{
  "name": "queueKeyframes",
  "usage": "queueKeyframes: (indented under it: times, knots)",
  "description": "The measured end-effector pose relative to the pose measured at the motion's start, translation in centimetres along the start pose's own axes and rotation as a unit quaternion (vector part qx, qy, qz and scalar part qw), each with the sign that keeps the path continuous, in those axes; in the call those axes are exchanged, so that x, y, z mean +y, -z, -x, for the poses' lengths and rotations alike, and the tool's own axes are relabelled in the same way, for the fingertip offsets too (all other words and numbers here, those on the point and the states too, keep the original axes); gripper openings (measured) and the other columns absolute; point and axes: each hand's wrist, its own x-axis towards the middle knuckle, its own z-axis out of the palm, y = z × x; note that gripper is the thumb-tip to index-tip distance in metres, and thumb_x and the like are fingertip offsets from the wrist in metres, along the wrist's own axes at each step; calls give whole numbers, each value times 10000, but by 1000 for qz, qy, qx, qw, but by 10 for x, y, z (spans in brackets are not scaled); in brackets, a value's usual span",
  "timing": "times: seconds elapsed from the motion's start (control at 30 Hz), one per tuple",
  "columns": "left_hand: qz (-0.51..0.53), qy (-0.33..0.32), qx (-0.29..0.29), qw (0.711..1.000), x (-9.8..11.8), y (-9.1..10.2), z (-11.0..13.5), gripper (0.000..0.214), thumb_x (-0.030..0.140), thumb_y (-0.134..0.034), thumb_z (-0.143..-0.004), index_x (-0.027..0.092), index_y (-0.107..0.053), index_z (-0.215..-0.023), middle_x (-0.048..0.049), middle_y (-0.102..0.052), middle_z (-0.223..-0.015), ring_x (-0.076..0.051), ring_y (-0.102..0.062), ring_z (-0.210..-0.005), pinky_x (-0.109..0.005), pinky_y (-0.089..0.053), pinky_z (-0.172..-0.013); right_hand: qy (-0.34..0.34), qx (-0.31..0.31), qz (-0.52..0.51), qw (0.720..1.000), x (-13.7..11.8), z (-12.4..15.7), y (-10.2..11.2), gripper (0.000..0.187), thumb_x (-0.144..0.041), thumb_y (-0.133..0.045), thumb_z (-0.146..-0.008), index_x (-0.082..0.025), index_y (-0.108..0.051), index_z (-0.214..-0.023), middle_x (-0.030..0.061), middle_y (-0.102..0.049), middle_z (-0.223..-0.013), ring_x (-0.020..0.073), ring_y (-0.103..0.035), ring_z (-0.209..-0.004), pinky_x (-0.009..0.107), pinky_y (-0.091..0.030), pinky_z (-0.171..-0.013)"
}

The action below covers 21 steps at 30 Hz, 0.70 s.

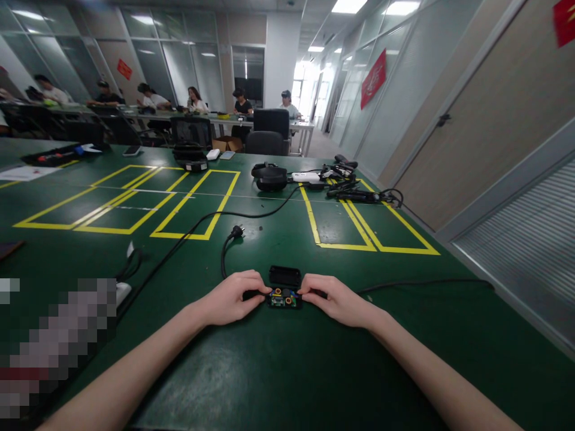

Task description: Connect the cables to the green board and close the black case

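Item 1: my left hand [231, 297] and right hand [335, 299], resting on the green table [287, 371], fingertips pinched onto opposite ends of the open black unit [283, 298].

Item 2: the unit lies flat between both hands, long axis left to right across me, circuit board facing up.

Item 3: black cover [285, 276], just beyond the unit, parallel to it.

Item 4: cord from the left end, curling away to a plug [237, 231].

Item 5: far off, a black headset [269, 177] and tangled cables [359, 193].
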Motion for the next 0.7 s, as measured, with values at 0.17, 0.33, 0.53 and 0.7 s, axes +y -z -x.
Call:
queueKeyframes:
  times: [0.17, 0.33, 0.53, 0.7]
  knots:
    - [0, -4, -10, 1000, -1, 1, 0, 186, 165, -583, -1002, 167, -757, -1069, -70, -703, -985, -182, -662, -921, -278, -522, -846, 0, -9, -22, 1000, 1, 0, 1, 172, -238, -497, -1032, -202, -589, -890, 44, -653, -936, 182, -604, -826, 297, -484, -770]
    - [-1, 0, -16, 1000, -4, -2, 0, 202, 188, -588, -1015, 170, -757, -1124, -71, -703, -1015, -184, -668, -942, -278, -525, -860, -28, -10, -43, 999, 3, -1, 2, 184, -268, -485, -1035, -204, -579, -891, 34, -644, -914, 176, -582, -805, 289, -475, -749]
    - [-33, -9, -17, 999, -3, -1, 0, 208, 211, -574, -1026, 183, -762, -1112, -73, -699, -1019, -190, -663, -959, -274, -526, -852, -42, -15, -52, 998, 4, 0, 3, 209, -338, -566, -1020, -199, -590, -865, 19, -610, -874, 152, -539, -723, 271, -453, -673]
    - [-43, -5, -22, 999, -2, -3, -1, 192, 223, -567, -1029, 178, -753, -1040, -69, -695, -1004, -189, -661, -946, -276, -531, -847, -26, -12, -17, 999, 3, 0, 5, 193, -298, -558, -1021, -196, -616, -868, 42, -641, -919, 176, -585, -790, 304, -492, -740]
